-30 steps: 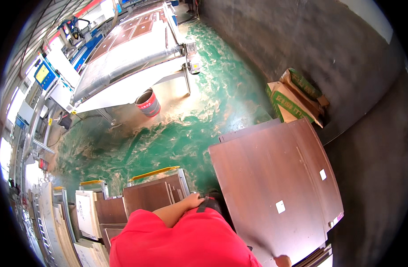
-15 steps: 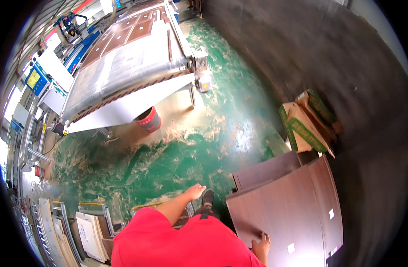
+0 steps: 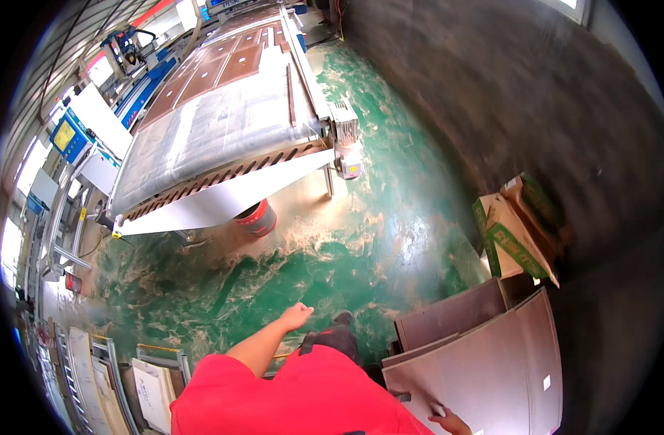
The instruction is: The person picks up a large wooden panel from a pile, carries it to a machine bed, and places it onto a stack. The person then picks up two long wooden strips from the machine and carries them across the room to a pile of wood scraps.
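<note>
**View swings off the panel stack; right hand now on the top panel's near edge**

- Compared with a second ago, the brown panel stack (image 3: 484,362) sits lower and further right in the head view, and it fills much less of the picture. More of the green floor (image 3: 325,268) and the long machine bed (image 3: 223,123) shows instead. Reads as the head turning and the body shifting, not the stack moving.
- Right hand (image 3: 448,419) has come into view at the bottom edge, resting on the near edge of the top panel. Fingers (image 3: 437,409) lie flat or lightly curled on the surface; mostly cut off by the frame, so I can't tell whether they have a grip.
- Left hand (image 3: 297,316) hangs free over the floor, fingers loosely open, holding nothing. It stays well apart from the stack.
- Top panel still lies flat on the stack, no tilt visible. My read: contact made, no lift started.
- Nearby: cardboard boxes (image 3: 517,232) beyond the stack, red bucket (image 3: 257,217) under the machine bed's end.
</note>
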`<state>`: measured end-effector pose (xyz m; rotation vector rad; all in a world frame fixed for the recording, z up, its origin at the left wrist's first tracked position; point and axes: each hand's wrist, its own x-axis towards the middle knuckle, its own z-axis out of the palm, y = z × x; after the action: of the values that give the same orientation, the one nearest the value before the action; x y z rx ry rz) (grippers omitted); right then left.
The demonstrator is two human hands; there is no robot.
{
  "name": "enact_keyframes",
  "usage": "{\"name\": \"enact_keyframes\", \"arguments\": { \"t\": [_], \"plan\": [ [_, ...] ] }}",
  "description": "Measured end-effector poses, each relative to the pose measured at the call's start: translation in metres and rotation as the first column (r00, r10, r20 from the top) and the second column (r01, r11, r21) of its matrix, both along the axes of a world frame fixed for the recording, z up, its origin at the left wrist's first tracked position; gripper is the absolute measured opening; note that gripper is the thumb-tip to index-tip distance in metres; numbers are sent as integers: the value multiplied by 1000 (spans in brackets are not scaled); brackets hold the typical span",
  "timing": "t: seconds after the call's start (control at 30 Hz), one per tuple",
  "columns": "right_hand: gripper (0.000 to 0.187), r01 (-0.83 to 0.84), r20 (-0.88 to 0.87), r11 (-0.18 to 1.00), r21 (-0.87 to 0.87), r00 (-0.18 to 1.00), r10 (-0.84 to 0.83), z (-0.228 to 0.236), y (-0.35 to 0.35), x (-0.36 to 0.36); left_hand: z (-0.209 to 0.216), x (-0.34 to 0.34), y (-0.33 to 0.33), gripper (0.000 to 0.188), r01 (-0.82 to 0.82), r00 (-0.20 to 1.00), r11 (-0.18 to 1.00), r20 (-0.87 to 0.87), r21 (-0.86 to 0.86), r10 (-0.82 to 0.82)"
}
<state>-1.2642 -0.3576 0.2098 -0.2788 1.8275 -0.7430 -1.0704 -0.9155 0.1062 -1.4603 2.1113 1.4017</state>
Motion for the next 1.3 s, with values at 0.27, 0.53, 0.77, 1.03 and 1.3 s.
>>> {"name": "enact_keyframes", "arguments": {
  "t": [0.27, 0.53, 0.77, 1.03, 1.3],
  "plan": [
    [38, 185, -513, 965, 187, 856, -65, 15, -181, -77, 57, -143, -235, 24, -303, 781, 947, -598, -107, 182],
    [36, 25, -439, 986, -168, 893, -97, 71, -480, -112, 202, -302, -417, 51, -307, 949, 625, -282, -718, 142],
    [32, -290, -596, 883, -369, 803, 15, 138, -679, -181, 183, -317, -490, 41, -94, 994, 747, -107, -658, 31],
    [24, -439, -885, 863, -249, 465, -18, 136, -911, -261, 193, -203, -451, 35, -97, 990, 873, -134, -478, 36],
    [26, -523, -941, 849, 73, 245, 232, 100, -1080, -297, 173, -176, -417, 47, -389, 916, 877, -224, -282, 334]
  ]
}}
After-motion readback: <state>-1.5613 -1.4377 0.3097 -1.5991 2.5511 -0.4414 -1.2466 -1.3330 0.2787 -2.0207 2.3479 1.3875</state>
